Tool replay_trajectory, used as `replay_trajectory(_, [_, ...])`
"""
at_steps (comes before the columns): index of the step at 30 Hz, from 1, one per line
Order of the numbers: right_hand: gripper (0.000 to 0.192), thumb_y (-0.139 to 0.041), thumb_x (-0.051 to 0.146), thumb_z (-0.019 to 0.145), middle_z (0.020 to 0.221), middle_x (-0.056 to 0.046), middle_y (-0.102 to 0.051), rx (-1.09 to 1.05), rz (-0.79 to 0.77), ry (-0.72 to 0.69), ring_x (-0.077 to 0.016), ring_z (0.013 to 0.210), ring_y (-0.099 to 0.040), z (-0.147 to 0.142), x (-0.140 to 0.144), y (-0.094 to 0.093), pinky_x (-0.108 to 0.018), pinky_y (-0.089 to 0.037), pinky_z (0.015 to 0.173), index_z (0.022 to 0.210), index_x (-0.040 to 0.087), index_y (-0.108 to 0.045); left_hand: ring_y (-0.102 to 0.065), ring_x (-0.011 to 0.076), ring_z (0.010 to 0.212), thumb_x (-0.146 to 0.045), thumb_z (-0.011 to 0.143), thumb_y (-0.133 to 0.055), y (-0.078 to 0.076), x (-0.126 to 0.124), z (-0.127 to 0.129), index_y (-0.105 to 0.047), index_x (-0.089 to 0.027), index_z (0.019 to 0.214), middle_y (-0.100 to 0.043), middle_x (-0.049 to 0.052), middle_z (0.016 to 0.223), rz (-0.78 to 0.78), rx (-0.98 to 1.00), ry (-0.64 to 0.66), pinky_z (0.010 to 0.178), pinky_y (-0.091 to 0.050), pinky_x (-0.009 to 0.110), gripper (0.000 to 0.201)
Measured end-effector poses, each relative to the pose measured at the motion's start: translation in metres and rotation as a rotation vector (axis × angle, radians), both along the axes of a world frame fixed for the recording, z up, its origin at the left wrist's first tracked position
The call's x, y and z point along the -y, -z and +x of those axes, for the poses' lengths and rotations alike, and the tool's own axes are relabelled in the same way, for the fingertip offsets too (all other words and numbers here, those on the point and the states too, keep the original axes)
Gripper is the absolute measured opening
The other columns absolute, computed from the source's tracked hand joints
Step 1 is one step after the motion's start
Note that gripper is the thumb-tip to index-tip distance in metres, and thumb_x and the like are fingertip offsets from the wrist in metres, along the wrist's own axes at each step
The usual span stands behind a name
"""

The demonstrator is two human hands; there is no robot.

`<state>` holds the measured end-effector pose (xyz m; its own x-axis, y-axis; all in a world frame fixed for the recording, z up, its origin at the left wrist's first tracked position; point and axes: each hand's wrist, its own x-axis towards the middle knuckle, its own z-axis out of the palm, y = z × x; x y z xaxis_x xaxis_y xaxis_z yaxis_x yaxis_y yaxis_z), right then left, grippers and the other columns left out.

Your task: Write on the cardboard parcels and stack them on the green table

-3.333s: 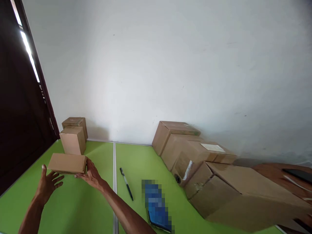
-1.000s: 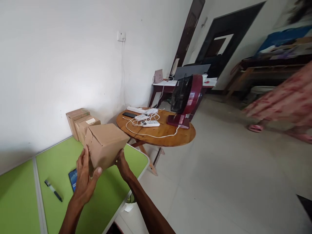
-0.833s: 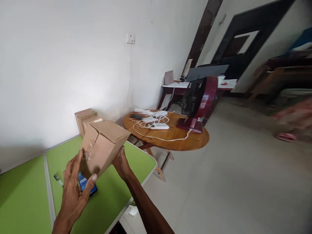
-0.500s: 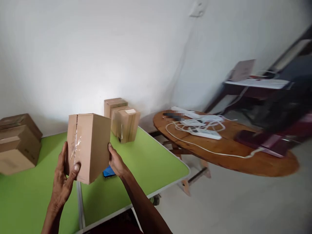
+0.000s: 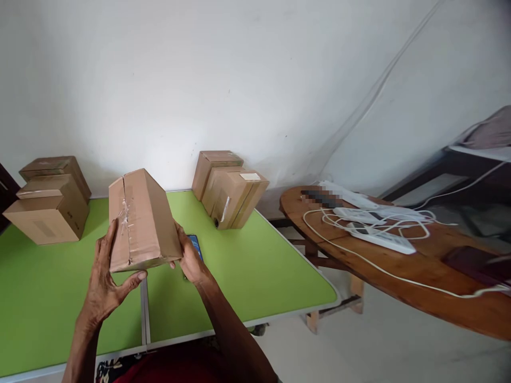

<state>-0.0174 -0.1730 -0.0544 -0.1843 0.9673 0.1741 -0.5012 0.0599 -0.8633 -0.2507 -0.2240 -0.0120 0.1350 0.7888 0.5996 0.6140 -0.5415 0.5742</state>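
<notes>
Both hands are gripping a taped box (image 5: 140,221) above the green bench (image 5: 247,266), near its front edge. The left hand (image 5: 104,276) is cupping the box's left side and bottom corner, thumb under the near edge; the right hand (image 5: 189,259) is pressing flat against the right side. A phone (image 5: 195,244) is lying just behind the right hand. Farther back, two boxes (image 5: 50,205) are sitting at the left and two more (image 5: 229,189) by the wall. A round table (image 5: 399,266) with cables (image 5: 371,221) is standing to the right.
</notes>
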Motion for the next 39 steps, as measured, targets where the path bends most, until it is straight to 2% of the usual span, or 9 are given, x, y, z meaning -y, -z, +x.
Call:
replay_trajectory(4, [0.085, -0.067, 0.092, 0.093, 0.130, -0.005, -0.083, -0.015, 0.000, 0.005, -0.0274, 0.103, -0.079, 0.006, 0.007, -0.008, -0.031, -0.061, 0.059, 0.158, 0.039, -0.064, -0.048, 0.0476, 0.162, -0.069, 0.091, -0.085, 0.003, -0.002, -0.002, -0.030, -0.035, 0.183, -0.047, 0.019, 0.179, -0.005, 0.046, -0.070, 0.127, -0.046, 0.073, 0.112])
replay_trajectory(8, [0.097, -0.060, 0.104, 0.085, 0.145, -0.007, -0.080, -0.019, -0.018, 0.038, -0.0364, 0.139, -0.071, 0.006, 0.012, -0.015, -0.050, -0.069, 0.095, 0.157, 0.041, -0.067, -0.058, 0.0456, 0.155, -0.070, 0.088, -0.087, 0.002, 0.001, 0.002, -0.038, -0.030, 0.179, -0.057, 0.021, 0.170, -0.015, 0.113, -0.106, 0.120, -0.055, 0.065, 0.110])
replay_trajectory(13, [0.118, -0.050, 0.115, 0.075, 0.138, -0.012, -0.081, 0.072, 0.024, -0.005, -0.0386, 0.128, -0.076, 0.008, 0.017, -0.023, -0.053, -0.070, 0.092, 0.161, 0.036, -0.063, -0.063, 0.0449, 0.149, -0.074, 0.083, -0.088, 0.000, 0.005, 0.009, -0.051, -0.027, 0.171, -0.062, 0.020, 0.164, -0.046, 0.205, -0.218, 0.118, -0.057, 0.063, 0.106])
replay_trajectory(17, [0.110, -0.066, 0.105, 0.079, 0.136, -0.014, -0.078, 0.213, 0.108, -0.088, -0.0349, 0.116, -0.078, 0.009, 0.026, -0.025, -0.044, -0.071, 0.079, 0.162, 0.032, -0.061, -0.069, 0.0461, 0.139, -0.085, 0.083, -0.076, 0.001, 0.003, 0.009, -0.060, -0.021, 0.162, -0.069, 0.022, 0.153, -0.097, 0.390, -0.306, 0.104, -0.065, 0.061, 0.102])
replay_trajectory(24, [0.095, -0.094, 0.078, 0.078, 0.167, -0.017, -0.053, 0.351, 0.156, 0.195, -0.0403, 0.158, -0.051, -0.022, 0.035, -0.006, -0.054, -0.058, 0.119, 0.155, 0.031, -0.065, -0.069, 0.0423, 0.129, -0.090, 0.083, -0.069, -0.025, -0.012, -0.003, -0.075, -0.021, 0.137, -0.070, 0.019, 0.142, -0.095, 0.420, -0.340, 0.105, -0.063, 0.060, 0.088])
replay_trajectory(27, [0.086, -0.084, 0.085, 0.084, 0.156, -0.019, -0.063, 0.327, 0.204, 0.223, -0.0396, 0.143, -0.064, -0.037, 0.036, 0.006, -0.052, -0.062, 0.110, 0.147, 0.027, -0.071, -0.068, 0.0411, 0.120, -0.095, 0.079, -0.068, -0.032, -0.020, -0.013, -0.081, -0.021, 0.126, -0.068, 0.018, 0.126, -0.171, 0.395, -0.344, 0.095, -0.066, 0.058, 0.089])
replay_trajectory(30, [0.060, -0.078, 0.082, 0.090, 0.132, -0.017, -0.075, 0.339, 0.222, 0.244, -0.0319, 0.105, -0.075, -0.049, 0.040, 0.017, -0.046, -0.065, 0.085, 0.099, 0.024, -0.082, -0.067, 0.0392, 0.115, -0.096, 0.077, -0.069, -0.033, -0.025, -0.024, -0.083, -0.020, 0.112, -0.064, 0.017, 0.123, -0.272, 0.389, -0.358, 0.084, -0.068, 0.053, 0.085])
replay_trajectory(33, [0.056, -0.085, 0.071, 0.088, 0.123, -0.016, -0.078, 0.364, 0.213, 0.290, -0.0300, 0.097, -0.075, -0.057, 0.045, 0.022, -0.048, -0.064, 0.086, 0.066, 0.023, -0.066, -0.069, 0.0339, 0.111, -0.089, 0.079, -0.075, -0.034, -0.026, -0.029, -0.080, -0.021, 0.114, -0.066, 0.016, 0.128, -0.324, 0.408, -0.332, 0.078, -0.067, 0.043, 0.076])
replay_trajectory(39, [0.052, -0.085, 0.063, 0.091, 0.113, -0.014, -0.076, 0.413, 0.254, 0.264, -0.0279, 0.095, -0.075, -0.051, 0.045, 0.015, -0.043, -0.064, 0.081, 0.065, 0.024, -0.063, -0.071, 0.0279, 0.094, -0.073, 0.089, -0.074, -0.046, -0.024, -0.022, -0.071, -0.023, 0.134, -0.076, 0.012, 0.121, -0.268, 0.323, -0.265, 0.070, -0.061, 0.036, 0.067])
